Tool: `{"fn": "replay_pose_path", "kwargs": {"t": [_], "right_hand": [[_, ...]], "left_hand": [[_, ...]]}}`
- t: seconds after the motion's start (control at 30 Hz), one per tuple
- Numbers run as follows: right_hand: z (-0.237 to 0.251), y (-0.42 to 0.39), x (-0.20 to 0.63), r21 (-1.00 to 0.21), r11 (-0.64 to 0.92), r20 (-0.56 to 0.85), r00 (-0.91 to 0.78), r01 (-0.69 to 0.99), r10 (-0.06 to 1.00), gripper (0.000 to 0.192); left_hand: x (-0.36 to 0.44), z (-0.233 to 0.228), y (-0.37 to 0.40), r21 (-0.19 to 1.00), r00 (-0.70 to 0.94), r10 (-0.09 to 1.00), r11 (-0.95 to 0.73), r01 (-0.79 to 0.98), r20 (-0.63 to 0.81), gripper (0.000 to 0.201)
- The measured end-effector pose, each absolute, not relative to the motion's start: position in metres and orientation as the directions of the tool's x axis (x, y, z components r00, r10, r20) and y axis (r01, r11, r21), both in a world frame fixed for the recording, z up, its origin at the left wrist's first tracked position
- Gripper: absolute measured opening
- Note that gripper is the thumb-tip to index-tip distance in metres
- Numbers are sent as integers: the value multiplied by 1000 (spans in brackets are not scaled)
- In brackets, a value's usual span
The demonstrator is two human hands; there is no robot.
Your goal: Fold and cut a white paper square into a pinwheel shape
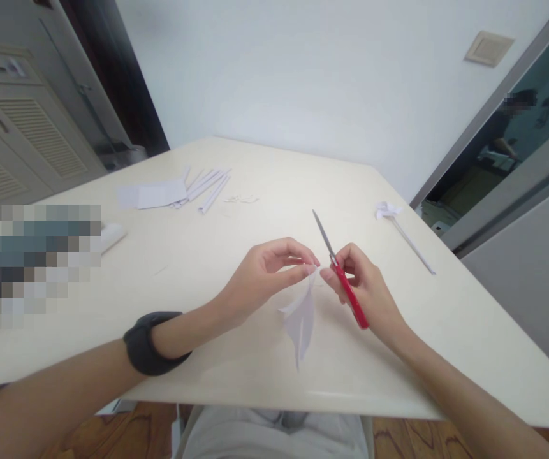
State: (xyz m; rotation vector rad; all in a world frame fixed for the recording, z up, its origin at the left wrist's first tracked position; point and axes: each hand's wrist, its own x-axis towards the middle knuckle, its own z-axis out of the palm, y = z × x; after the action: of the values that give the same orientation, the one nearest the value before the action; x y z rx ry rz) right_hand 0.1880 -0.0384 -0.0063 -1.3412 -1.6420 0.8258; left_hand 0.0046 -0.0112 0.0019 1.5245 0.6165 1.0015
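Note:
My left hand (pixel 274 271), with a dark band on the wrist, pinches the top corner of a cut piece of white paper (pixel 301 319). The paper hangs down in pointed flaps above the table. Just to the right, my right hand (pixel 358 271) holds a pair of scissors (pixel 351 296) with red handles. Their blades are together and point up and away from me. The right thumb and fingertips come close to the pinched paper corner; whether they touch it I cannot tell.
On the white table (pixel 264 376), white paper sheets (pixel 162 193) and several rolled paper sticks (pixel 210 188) lie at the back left, beside small scraps (pixel 240 199). A paper pinwheel (pixel 389 210) on a stick lies at the right. A wall (pixel 293 76) stands behind.

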Motion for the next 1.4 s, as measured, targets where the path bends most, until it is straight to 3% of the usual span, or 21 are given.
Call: {"fn": "replay_pose_path", "kwargs": {"t": [0.23, 0.43, 0.57, 0.93, 1.03, 1.17, 1.3, 1.4], "right_hand": [[-2, -33, 197, -986, 48, 19, -179, 160, 984, 22], [0, -34, 195, -993, -71, -93, -269, 91, 959, 32], [-4, -34, 196, -989, -112, -135, -269, 100, 954, 28], [-3, -29, 194, -993, -43, -63, -189, 107, 980, 21], [-4, -29, 194, -992, -54, -74, -185, 113, 980, 21], [-5, -30, 195, -990, -65, -86, -175, 123, 981, 20], [-6, -30, 194, -992, -65, -84, -185, 110, 979, 19], [-6, -30, 194, -993, -63, -81, -186, 99, 979, 19]], "left_hand": [[5, 7, -12, 950, 436, 848, -304, -66, 302, 8], [1, 2, -2, 983, 376, 912, -181, 3, 167, 11], [-2, -2, 7, 991, 313, 941, -136, -4, 130, 10], [-4, -6, 9, 980, 259, 955, -175, 94, 146, 11], [-2, 0, 2, 895, 210, 910, -398, 204, 357, 8], [2, 7, -11, 600, 342, 705, -709, 371, 622, 9], [5, 7, -17, 449, 637, 582, -808, 381, 505, 26], [6, 3, -15, 416, 714, 565, -815, 403, 414, 30]]}}
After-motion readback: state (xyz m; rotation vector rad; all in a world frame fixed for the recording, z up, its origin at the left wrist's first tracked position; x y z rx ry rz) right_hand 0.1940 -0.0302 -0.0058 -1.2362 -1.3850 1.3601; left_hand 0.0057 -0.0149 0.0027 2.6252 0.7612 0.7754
